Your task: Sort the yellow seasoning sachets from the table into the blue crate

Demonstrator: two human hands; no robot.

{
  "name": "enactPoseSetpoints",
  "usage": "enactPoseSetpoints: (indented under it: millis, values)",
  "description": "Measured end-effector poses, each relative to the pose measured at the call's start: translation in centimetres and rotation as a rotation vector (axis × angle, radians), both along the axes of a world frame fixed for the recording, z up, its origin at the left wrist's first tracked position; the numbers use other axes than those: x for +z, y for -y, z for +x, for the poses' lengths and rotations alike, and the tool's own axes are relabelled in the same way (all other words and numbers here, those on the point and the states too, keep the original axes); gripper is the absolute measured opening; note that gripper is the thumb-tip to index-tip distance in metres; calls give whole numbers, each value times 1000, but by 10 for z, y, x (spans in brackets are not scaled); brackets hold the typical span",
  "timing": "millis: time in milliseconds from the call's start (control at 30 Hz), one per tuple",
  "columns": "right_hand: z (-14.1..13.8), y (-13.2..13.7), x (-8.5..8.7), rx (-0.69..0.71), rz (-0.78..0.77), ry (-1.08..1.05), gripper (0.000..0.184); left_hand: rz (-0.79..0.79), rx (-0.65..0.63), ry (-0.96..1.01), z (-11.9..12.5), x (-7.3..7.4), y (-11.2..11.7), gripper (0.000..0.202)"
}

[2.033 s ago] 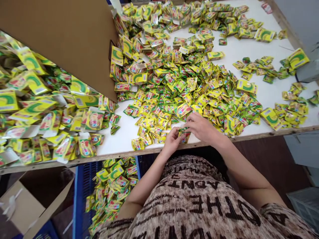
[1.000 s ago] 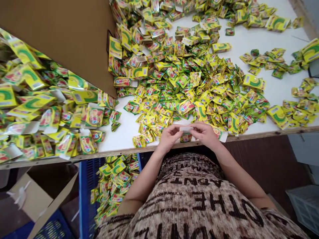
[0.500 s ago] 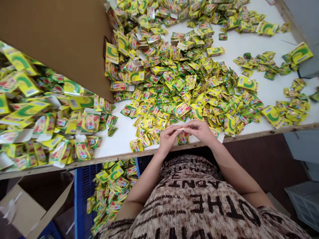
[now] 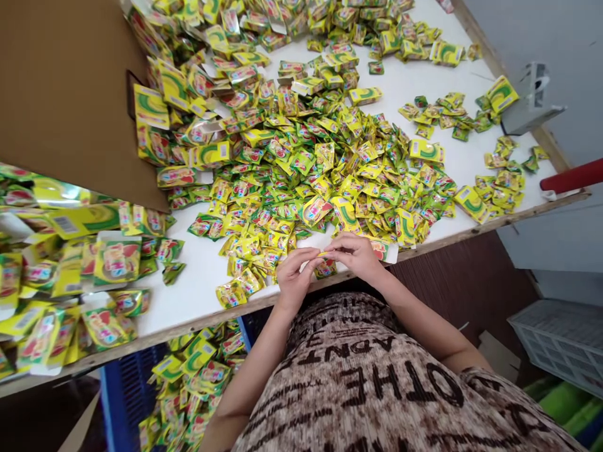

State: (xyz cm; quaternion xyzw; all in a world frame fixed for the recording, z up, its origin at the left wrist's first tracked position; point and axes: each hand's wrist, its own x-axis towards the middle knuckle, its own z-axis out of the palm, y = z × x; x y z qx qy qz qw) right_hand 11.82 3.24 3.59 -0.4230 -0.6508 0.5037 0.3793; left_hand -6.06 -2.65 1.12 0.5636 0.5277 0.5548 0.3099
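Where the two bare hands meet, head view, we log the left hand [image 4: 293, 276] and the right hand [image 4: 357, 254] with thumbs and forefingers closed together on a narrow, glossy yellow strip [image 4: 323, 254], seemingly the upper edge of a small yellow, green and red printed pack [image 4: 325, 269] at the near edge of the long white tabletop [image 4: 195, 271], just before a mound of small yellow-green printed sachets [image 4: 301, 163]. We judge the step wants light, even pressure from both sides, the edge level, the printed face uncreased. Fingers mask the strip's ends; we cannot tell whether it joins the face below, nor what lies inside. The brown cardboard panel [image 4: 70, 94] is cut off at upper left.
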Motion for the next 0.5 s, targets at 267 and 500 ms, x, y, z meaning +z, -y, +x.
enactPoseSetpoints:
  millis: [267, 500]
  values:
    - [18, 24, -1, 97, 290, 99, 19, 153, -210, -279, -4, -1, 9, 33]
    - [101, -96, 9, -480, 261, 697, 29, 25, -361, -319, 13, -4, -8, 35]
